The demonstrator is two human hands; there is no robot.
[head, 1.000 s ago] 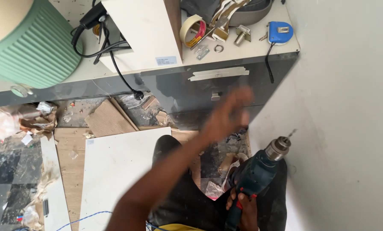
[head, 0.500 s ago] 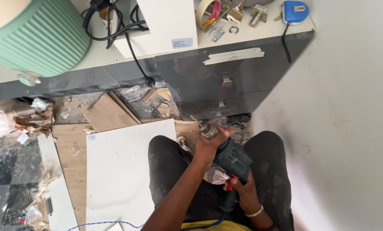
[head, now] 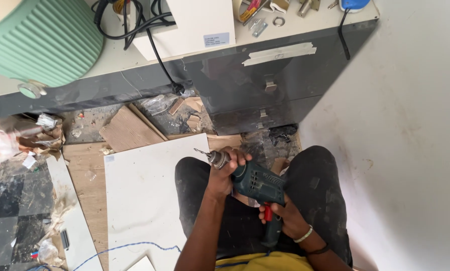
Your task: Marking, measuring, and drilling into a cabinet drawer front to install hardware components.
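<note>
Drill [head: 257, 183]: held over the lap, between left hand [head: 225, 170] at the chuck and right hand [head: 283, 216] at the grip. Board [head: 144, 200]: laid on the floor, left. Cabinet [head: 265, 85]: set ahead.

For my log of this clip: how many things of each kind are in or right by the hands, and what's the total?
Power drill, dark green, gripped by left hand at the chuck and right hand at the handle: 1
Drill bit in the chuck: 1
White boards on the floor beside the knees: 1
Blue cords across the board: 1
Total: 4
</note>
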